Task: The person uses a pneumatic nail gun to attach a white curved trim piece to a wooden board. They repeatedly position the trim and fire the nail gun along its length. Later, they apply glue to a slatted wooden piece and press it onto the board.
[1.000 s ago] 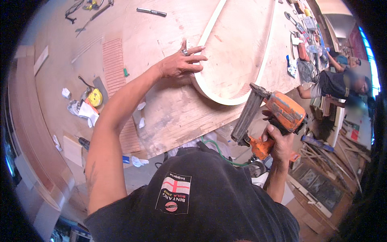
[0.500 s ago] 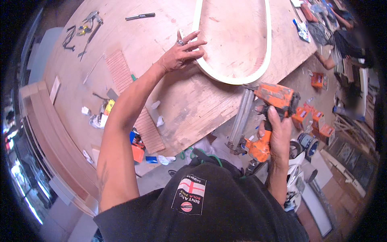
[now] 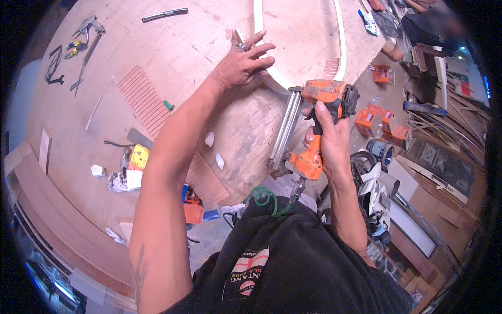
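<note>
A pale U-shaped curved frame (image 3: 258, 21) stands on edge on the wooden worktable, its rounded end toward me. My left hand (image 3: 244, 62) grips the frame's left side, fingers reaching over the edge. A small pale piece (image 3: 240, 35) shows beside the thumb; whether the hand holds it is unclear. My right hand (image 3: 335, 144) is wrapped around the handle of an orange nail gun (image 3: 323, 92) with a long silver magazine. Its nose is at the outside of the rounded end, touching or nearly so, and the gun's body hides part of that curve. A green air hose (image 3: 261, 198) hangs below.
A hammer (image 3: 90, 26), pliers (image 3: 77, 48), a black marker (image 3: 164, 14) and a ribbed wooden strip (image 3: 141, 99) lie on the worktable (image 3: 178, 47). Orange boxes (image 3: 368, 123) stand on the floor to the right. Another person (image 3: 426, 31) works at the far right.
The nail gun has shifted left and up in the picture and now covers part of the frame's rounded end. My left hand keeps its hold. The whole view has turned slightly.
</note>
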The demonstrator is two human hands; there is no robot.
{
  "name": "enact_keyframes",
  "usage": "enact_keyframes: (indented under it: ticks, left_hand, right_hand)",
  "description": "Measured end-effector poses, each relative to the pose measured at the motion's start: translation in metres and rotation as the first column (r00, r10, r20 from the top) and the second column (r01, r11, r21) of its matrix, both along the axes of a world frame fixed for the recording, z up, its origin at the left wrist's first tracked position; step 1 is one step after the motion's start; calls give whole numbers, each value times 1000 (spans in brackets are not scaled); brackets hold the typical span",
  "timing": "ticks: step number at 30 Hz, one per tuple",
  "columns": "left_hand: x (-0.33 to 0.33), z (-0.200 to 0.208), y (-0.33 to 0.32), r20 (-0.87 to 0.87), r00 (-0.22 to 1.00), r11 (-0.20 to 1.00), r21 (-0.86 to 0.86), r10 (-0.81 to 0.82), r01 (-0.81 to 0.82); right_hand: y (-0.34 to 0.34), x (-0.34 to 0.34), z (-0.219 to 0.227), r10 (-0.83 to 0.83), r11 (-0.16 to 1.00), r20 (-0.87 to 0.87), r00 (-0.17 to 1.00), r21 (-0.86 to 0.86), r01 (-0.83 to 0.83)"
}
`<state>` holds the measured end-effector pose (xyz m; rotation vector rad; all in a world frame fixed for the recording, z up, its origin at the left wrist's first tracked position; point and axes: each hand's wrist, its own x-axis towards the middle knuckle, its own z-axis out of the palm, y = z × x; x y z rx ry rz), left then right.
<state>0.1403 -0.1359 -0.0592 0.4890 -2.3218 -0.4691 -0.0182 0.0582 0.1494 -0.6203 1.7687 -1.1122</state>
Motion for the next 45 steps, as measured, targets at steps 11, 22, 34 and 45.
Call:
enact_keyframes:
  ticks: [11, 22, 34, 45]
  left_hand:
    - [0, 1, 1, 41, 998, 998, -45, 47, -45]
    - [-1, -2, 0, -1, 1000, 1000, 8, 22, -22]
    - [-1, -2, 2, -19, 1000, 999, 50, 1, -1]
    - [0, 0, 2, -8, 1000, 999, 54, 10, -10]
  right_hand:
    - [-12, 22, -6, -10, 1000, -99, 995, -13, 8]
    - [-20, 32, 1, -34, 998, -87, 996, 53, 39]
    - [-23, 39, -1, -72, 994, -143, 987, 76, 83]
    - [-27, 43, 1, -71, 997, -177, 982, 9, 74]
